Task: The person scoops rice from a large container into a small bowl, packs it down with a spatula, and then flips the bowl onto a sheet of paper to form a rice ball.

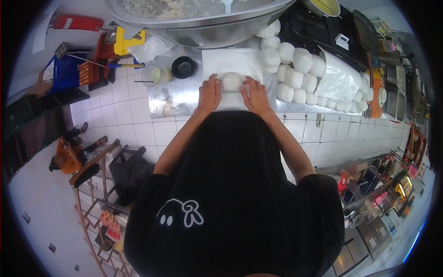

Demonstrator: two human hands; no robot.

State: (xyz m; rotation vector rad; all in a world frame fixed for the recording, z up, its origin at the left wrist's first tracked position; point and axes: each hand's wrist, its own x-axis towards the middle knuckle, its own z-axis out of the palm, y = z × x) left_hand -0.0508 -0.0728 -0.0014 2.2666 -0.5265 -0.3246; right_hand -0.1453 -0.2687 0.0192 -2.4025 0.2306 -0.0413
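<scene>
A rounded mound of pale rice (231, 81) rests on white wrapping paper (230, 59) in front of me. My left hand (210, 92) is at the mound's left side, fingers curled at the paper. On the other side is my right hand (255, 94), its thumb and forefinger apart and bent toward the mound. Both hands touch or nearly touch the paper; whether the fingers pinch it cannot be made out. To the right, several white wrapped bundles (294, 78) are stacked in rows, some partly covered by a clear plastic sheet (338, 80).
Beyond the paper stands a large metal basin (207, 33) of rice with a light-blue scoop handle (227, 6). A black bowl (183, 67) and a glass of cloudy liquid (154, 75) are on the metal table (176, 100) at left. A black stove (325, 33) is at back right. A person (69, 159) sits behind left.
</scene>
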